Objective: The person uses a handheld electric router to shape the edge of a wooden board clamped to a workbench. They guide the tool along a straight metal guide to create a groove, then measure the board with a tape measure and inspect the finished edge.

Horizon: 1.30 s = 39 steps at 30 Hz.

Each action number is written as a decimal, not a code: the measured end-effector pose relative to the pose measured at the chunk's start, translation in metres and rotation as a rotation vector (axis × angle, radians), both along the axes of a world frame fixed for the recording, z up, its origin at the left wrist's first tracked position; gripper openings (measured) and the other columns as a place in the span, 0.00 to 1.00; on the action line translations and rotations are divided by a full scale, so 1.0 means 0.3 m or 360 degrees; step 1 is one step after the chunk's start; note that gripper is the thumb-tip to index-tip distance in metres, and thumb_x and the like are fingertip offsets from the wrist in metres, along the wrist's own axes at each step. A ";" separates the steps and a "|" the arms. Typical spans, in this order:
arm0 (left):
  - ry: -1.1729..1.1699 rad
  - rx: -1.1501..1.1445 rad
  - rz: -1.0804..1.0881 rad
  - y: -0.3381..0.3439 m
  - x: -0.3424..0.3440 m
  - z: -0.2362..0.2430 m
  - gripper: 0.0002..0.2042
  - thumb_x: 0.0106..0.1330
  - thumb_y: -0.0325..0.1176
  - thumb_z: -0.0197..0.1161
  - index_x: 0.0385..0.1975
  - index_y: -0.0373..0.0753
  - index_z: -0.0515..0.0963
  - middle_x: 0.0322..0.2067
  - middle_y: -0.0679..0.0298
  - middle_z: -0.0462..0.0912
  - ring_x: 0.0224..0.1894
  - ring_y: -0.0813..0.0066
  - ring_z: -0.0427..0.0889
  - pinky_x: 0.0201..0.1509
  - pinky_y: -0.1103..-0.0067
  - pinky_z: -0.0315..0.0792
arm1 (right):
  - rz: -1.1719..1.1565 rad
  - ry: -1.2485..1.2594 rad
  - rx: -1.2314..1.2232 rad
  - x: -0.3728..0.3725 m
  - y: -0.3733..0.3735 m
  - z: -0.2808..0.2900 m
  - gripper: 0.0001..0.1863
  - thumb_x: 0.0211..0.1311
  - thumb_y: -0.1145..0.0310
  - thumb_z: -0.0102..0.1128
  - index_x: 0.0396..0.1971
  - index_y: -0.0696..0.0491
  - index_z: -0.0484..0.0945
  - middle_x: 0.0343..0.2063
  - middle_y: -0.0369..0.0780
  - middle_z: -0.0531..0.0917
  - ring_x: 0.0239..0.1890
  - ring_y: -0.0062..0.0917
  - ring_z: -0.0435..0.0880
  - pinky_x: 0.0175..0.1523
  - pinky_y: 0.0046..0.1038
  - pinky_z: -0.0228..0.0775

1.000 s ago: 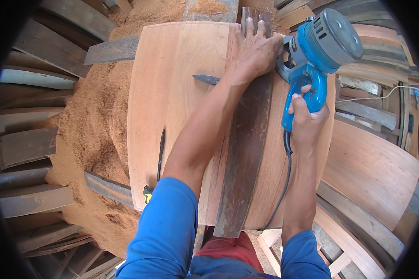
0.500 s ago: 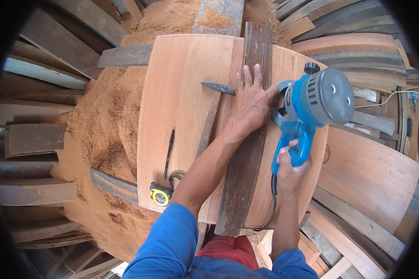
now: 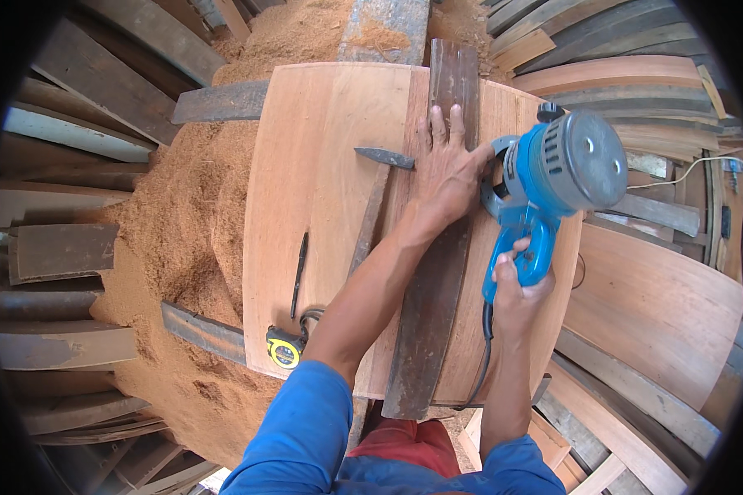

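Observation:
My left hand (image 3: 450,169) lies with fingers spread on a dark wooden strip (image 3: 429,330) across a pale wooden panel (image 3: 305,132), its thumb at the base of a blue and silver router (image 3: 557,169). My right hand (image 3: 516,285) grips the router's blue handle, and a black cord hangs below it. Just left of my left hand lies a grey pointed metal piece (image 3: 380,155), over the end of a narrow wooden strip (image 3: 365,235). A black pen (image 3: 300,276) and a yellow tape measure (image 3: 285,347) rest on the panel's left part.
A mound of sawdust (image 3: 186,206) lies left of the panel. Stacked boards (image 3: 66,346) surround the work on both sides. A second pale panel (image 3: 652,305) is at the right. A white cord (image 3: 702,161) runs among boards at the upper right.
My left hand and the router have moved lower in the view since a second ago, and the tape measure shows more. In the last half second they have barely moved.

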<state>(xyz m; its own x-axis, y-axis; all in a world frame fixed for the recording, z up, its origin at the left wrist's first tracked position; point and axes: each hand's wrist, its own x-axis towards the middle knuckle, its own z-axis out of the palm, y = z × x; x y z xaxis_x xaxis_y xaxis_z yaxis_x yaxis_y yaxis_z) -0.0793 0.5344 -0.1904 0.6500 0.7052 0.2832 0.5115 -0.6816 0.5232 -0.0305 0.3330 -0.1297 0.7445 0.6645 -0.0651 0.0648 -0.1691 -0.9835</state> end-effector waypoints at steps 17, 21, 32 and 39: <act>0.0137 -0.0026 0.0149 0.304 0.186 0.023 0.15 0.71 0.45 0.65 0.57 0.63 0.81 0.76 0.37 0.60 0.79 0.30 0.54 0.79 0.38 0.44 | 0.0062 -0.0059 0.0125 0.220 0.349 -0.023 0.07 0.64 0.76 0.65 0.41 0.54 0.80 0.25 0.32 0.80 0.25 0.14 0.78 0.30 0.22 0.71; -0.0036 -0.0060 0.0105 0.369 0.217 -0.014 0.16 0.66 0.42 0.68 0.55 0.60 0.83 0.77 0.37 0.57 0.80 0.27 0.46 0.74 0.27 0.38 | 0.0079 -0.0069 0.0185 0.254 0.399 -0.043 0.08 0.63 0.76 0.65 0.41 0.55 0.80 0.25 0.33 0.80 0.25 0.14 0.78 0.30 0.22 0.71; -0.0046 0.0142 0.0330 0.502 0.299 -0.127 0.14 0.70 0.44 0.64 0.54 0.61 0.82 0.76 0.35 0.58 0.80 0.27 0.47 0.76 0.31 0.33 | 0.0044 -0.0105 0.0219 0.301 0.529 -0.075 0.15 0.59 0.72 0.69 0.44 0.61 0.82 0.25 0.36 0.83 0.23 0.17 0.81 0.31 0.24 0.75; 0.0089 0.0216 0.0164 0.322 0.194 -0.009 0.18 0.75 0.48 0.53 0.58 0.49 0.79 0.71 0.32 0.66 0.76 0.27 0.57 0.77 0.39 0.50 | -0.0030 -0.0227 0.0084 0.272 0.383 -0.098 0.15 0.58 0.70 0.70 0.43 0.61 0.84 0.32 0.38 0.86 0.34 0.20 0.84 0.42 0.28 0.78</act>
